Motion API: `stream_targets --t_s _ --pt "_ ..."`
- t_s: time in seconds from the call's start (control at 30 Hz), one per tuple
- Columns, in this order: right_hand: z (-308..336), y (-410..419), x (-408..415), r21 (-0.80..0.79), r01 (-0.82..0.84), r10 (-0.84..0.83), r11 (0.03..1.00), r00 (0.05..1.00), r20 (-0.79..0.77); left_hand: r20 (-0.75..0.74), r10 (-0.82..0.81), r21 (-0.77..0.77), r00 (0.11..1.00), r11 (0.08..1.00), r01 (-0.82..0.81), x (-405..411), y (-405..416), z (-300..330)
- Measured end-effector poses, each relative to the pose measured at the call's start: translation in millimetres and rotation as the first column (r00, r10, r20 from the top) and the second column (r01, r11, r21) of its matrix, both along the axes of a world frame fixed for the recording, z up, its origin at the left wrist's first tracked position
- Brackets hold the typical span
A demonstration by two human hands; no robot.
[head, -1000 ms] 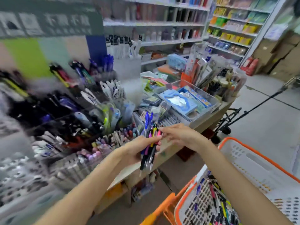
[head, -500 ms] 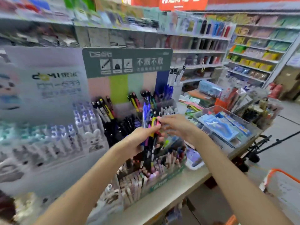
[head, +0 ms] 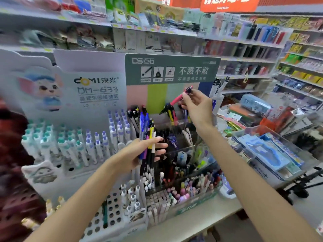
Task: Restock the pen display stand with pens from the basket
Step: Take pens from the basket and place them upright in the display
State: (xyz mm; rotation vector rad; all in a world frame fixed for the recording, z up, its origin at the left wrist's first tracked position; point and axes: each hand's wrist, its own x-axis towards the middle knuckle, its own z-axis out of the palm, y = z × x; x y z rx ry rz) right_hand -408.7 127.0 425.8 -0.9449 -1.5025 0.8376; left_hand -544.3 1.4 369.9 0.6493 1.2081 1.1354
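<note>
Two hands with pens before the tiered pen display stand, centre of the frame.

The right hand (head: 197, 103), upper centre, pinches a pink pen (head: 180, 96) between thumb and fingertips, the pen tilted with its dark end pointing down-left toward the yellow and pink pens standing in the top tier of the pen display stand (head: 176, 154). The left hand (head: 139, 152), just below centre, has its thumb and fingers curled around a bundle of pens (head: 147, 140), blue, purple, yellow and black, held roughly upright in front of the stand's middle tiers. The stand's green header card (head: 172, 69) rises behind the right hand. At left stands a white display of capped pens (head: 73, 144) with a cartoon header. Blurred shop shelves (head: 244, 46) fill the top of the frame. The basket is out of view.
</note>
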Motion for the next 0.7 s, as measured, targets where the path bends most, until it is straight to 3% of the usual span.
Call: stream_targets --t_s 0.13,0.27,0.53,0.67,0.7 --pt "-4.1 10.9 -25.1 0.11 -0.084 0.046 0.99 0.949 0.313 0.011 0.024 -0.002 1.0 1.0 -0.024 -3.1 -0.9 4.6" --pt "-10.4 23.3 -43.2 0.093 -0.153 0.071 0.984 0.809 0.583 0.062 0.124 0.02 0.99 0.992 -0.126 0.1 -0.5 4.9" --pt "-26.3 26.9 -60.4 -0.011 -0.209 0.161 0.978 0.713 0.682 0.105 0.198 0.011 0.974 0.98 -0.2 0.2 -4.3 5.2" --pt "-18.2 30.9 -56.7 -0.118 -0.271 0.262 0.955 0.591 0.763 0.122 0.192 0.013 0.974 0.981 -0.195 1.2 -5.4 5.7" --pt "-15.7 31.3 -53.6 -0.108 -0.267 0.255 0.958 0.612 0.748 0.128 0.187 0.015 0.974 0.982 -0.19 1.3 -5.7 5.8"
